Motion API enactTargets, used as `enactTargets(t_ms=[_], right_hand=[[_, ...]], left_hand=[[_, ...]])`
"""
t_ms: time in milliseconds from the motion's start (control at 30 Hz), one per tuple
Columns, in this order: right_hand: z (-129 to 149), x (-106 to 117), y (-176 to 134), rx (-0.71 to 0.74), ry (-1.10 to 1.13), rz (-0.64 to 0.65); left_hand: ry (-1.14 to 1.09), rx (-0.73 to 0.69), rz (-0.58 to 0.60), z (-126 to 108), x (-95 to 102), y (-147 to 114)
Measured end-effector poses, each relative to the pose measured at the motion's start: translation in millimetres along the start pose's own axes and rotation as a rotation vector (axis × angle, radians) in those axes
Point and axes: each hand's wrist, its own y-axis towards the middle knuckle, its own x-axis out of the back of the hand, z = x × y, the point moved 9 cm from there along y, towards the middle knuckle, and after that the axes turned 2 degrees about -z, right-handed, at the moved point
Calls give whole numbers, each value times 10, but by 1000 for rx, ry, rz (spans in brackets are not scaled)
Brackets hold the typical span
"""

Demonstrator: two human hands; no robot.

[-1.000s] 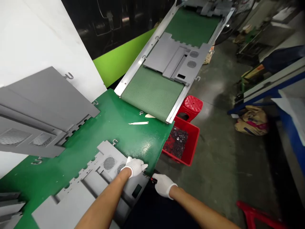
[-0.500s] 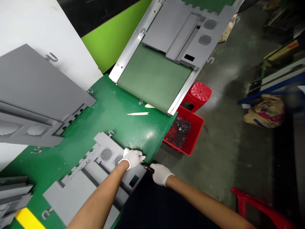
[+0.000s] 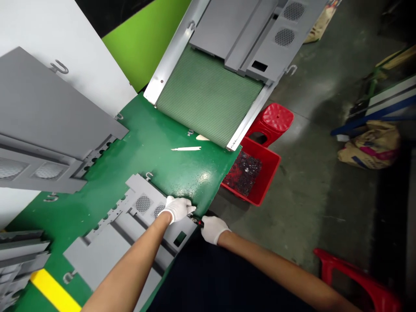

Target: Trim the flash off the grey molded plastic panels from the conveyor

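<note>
A flat grey panel (image 3: 143, 229) with round grilles and hook-like tabs lies on the green table, near my body. My white-gloved left hand (image 3: 178, 209) rests on its right end by the grilles, fingers closed at the edge. My gloved right hand (image 3: 212, 229) is wrapped round a small hand tool (image 3: 197, 222) with a black and red handle. The tool's metal tip meets the panel's edge, just beside my left fingertips. Its exact kind is too small to tell. A slim white craft knife (image 3: 186, 148) lies on the table beyond.
A green-belted conveyor (image 3: 208, 99) carries another grey panel (image 3: 240, 39). More panels stand at left (image 3: 58, 112) and lower left (image 3: 22, 260). A red bin (image 3: 266, 173) of small dark scraps and a red stool (image 3: 277, 119) are on the floor at right.
The view has shifted slightly, and the conveyor's panel appears a little farther up. Both hands stay at the panel's edge, the tool's tip close to the left fingertips.
</note>
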Motion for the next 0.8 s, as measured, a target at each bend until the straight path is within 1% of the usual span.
enactTargets(t_ms=[100, 267, 433, 667, 800], right_hand=[[-23, -34, 32, -10, -24, 5], [-8, -17, 37, -12, -51, 1], [1, 59, -11, -52, -61, 14], [21, 134, 11, -17, -133, 31], [5, 182, 25, -7, -156, 30]], left_hand=[[4, 6, 0, 10, -10, 11], [2, 10, 7, 11, -32, 29], [-1, 7, 15, 0, -28, 28], [4, 10, 40, -9, -45, 46], [2, -8, 31, -22, -30, 27]])
